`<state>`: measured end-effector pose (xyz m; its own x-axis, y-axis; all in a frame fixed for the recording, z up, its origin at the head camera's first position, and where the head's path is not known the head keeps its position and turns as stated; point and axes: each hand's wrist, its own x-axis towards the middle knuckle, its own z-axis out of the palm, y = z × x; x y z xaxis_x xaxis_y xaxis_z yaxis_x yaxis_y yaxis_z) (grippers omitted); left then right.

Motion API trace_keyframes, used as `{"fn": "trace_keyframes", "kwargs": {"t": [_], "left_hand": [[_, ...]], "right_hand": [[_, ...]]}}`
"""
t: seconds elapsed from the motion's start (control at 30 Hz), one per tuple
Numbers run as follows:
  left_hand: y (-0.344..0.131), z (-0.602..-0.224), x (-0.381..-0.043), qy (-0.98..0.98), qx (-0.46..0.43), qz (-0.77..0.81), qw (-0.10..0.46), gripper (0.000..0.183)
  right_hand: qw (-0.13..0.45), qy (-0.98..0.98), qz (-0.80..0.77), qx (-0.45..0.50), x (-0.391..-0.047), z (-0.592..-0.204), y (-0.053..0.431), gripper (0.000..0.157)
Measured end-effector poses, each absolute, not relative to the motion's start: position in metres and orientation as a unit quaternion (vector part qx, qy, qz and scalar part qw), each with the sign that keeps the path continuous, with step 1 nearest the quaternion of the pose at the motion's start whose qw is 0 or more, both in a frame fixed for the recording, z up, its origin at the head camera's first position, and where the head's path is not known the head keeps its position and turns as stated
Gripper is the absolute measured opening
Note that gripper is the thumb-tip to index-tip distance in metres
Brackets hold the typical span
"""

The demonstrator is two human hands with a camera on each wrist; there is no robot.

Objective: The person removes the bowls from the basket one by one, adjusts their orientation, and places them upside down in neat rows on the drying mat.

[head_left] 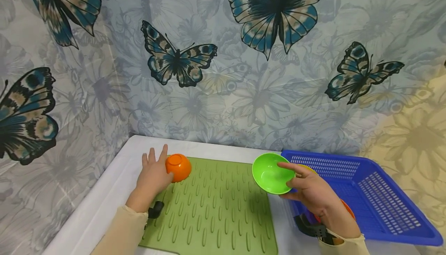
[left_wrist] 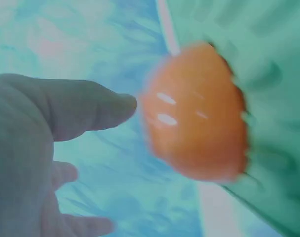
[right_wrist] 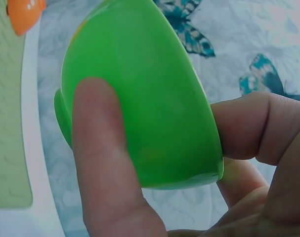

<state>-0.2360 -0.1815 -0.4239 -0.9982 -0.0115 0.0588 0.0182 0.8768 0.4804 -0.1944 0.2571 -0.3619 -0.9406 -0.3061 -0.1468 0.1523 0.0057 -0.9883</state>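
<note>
"Green bowl (head_left: 267, 174): where do we have it?"

"Clamped in our right hand (head_left: 315, 193), at the fingertips and left of the palm, hollow side facing up toward us. One digit presses the outer wall while others reach over the rim to the inside."

"And our left hand (head_left: 155, 171)?"

"Fingers spread apart, gripping nothing. Just right of it sits an orange bowl (head_left: 179, 168), upside down at the far left corner of the green mat (head_left: 216, 204). Our thumb tip comes right beside it; whether they touch, we can't tell, as the left wrist view is blurred there."

"What lies about the right hand?"

"We see a blue basket (head_left: 383, 193) behind it and to its right. A yellow rim (head_left: 308, 167) peeks out just beyond our fingers, and an orange-red edge (head_left: 348, 208) shows beside our wrist. Our hand hides the rest of both."

"And farther off?"

"Beyond both hands runs the white table (head_left: 216, 152), then a butterfly-printed cloth (head_left: 244, 108)."
</note>
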Motion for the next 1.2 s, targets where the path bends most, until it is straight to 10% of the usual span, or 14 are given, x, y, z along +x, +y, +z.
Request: {"fn": "trace_keyframes", "kwargs": {"t": [0.2,0.9,1.2], "left_hand": [[-0.145,-0.4,-0.207,-0.929,-0.065,-0.361,0.056,0.096],[-0.091,-0.391,-0.185,-0.595,-0.23,-0.744,-0.196,0.063],[-0.085,-0.394,-0.187,-0.613,-0.21,-0.739,-0.185,0.052]], "right_hand": [[0.144,0.689,-0.709,-0.05,-0.187,-0.365,0.231,0.059],[0.165,0.682,-0.709,-0.075,-0.172,-0.366,0.179,0.06],[0.175,0.682,-0.701,-0.113,-0.172,-0.364,0.175,0.059]]}}
